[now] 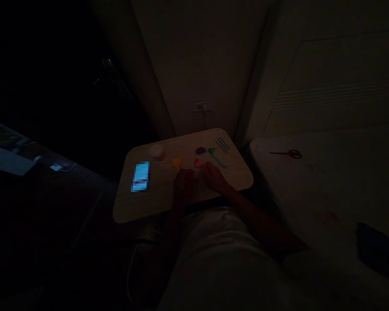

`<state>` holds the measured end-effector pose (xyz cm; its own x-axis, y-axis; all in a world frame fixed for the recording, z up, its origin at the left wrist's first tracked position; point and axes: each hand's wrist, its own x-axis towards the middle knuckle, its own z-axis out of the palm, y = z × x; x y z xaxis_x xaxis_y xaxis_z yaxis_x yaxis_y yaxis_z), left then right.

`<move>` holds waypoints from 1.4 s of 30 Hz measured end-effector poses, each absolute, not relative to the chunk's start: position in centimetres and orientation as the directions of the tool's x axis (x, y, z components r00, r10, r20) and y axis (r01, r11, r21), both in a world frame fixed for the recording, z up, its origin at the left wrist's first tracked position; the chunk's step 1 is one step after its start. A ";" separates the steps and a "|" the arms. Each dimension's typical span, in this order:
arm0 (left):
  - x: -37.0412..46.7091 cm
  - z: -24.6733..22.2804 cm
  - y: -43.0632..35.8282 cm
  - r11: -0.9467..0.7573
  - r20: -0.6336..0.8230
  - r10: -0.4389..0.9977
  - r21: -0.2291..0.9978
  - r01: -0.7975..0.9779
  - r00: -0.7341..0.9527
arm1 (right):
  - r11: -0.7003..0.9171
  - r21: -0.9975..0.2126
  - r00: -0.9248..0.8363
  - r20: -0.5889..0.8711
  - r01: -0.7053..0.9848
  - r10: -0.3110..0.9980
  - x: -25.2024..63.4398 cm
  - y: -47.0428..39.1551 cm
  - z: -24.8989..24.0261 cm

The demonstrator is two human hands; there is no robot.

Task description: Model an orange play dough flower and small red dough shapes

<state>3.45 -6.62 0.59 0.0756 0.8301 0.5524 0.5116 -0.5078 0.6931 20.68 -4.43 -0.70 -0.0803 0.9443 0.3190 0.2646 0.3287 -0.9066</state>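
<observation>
In dim light, my left hand [183, 183] rests over the small table [162, 194] with its fingers curled inward. Any thing inside those fingers is too dark to make out. My right hand [215, 176] is closed in a pinch, its fingertips beside a bright pink-red lump [198, 163]; what it grips is unclear. Small dark red pieces [196, 180] lie between the hands. Just beyond my left hand is an orange paddle-shaped piece [176, 162]. Farther back are a purple lump [200, 150] and a blue stick-like tool with a green end [218, 159].
A lit phone [140, 176] and a lidded tub [157, 152] stand at the table's left. Several thin sticks [222, 145] lie at its far right. Scissors [288, 153] and a dark flat object [374, 249] are on the pale surface to the right. A wall socket [202, 106] is behind.
</observation>
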 end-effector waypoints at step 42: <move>3.5 0.4 -6.6 -0.495 0.538 0.840 0.712 0.498 0.065 | 0.451 -0.860 -0.192 0.413 0.240 0.890 20.7 -4.3 -1.5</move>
<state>3.47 -6.59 0.38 0.0655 0.8403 0.5382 0.4979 -0.4949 0.7121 20.69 -4.28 -1.49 -0.1923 0.8900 0.4134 0.2400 0.4511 -0.8596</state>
